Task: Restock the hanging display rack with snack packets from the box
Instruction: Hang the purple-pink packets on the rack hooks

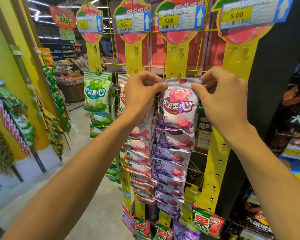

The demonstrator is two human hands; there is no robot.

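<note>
A single wide-angle head camera faces forward, close to the hanging display rack (177, 66) at twelve o'clock, the shop aisle receding toward ten o'clock.

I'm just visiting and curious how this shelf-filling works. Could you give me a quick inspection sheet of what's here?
Surface: yellow hanging strip on a wire grid, upper hooks bare.
Job's things: purple snack packet held at its top seal against the strip's hook; a column of purple packets hangs below it.
Clutter: green packets and red-white packets on neighbouring strips.
Hands: left hand and right hand each pinch a top corner.
Cables: nothing seen.
Surroundings: price tags reading 5.00; store aisle at left; box not in view.
</note>
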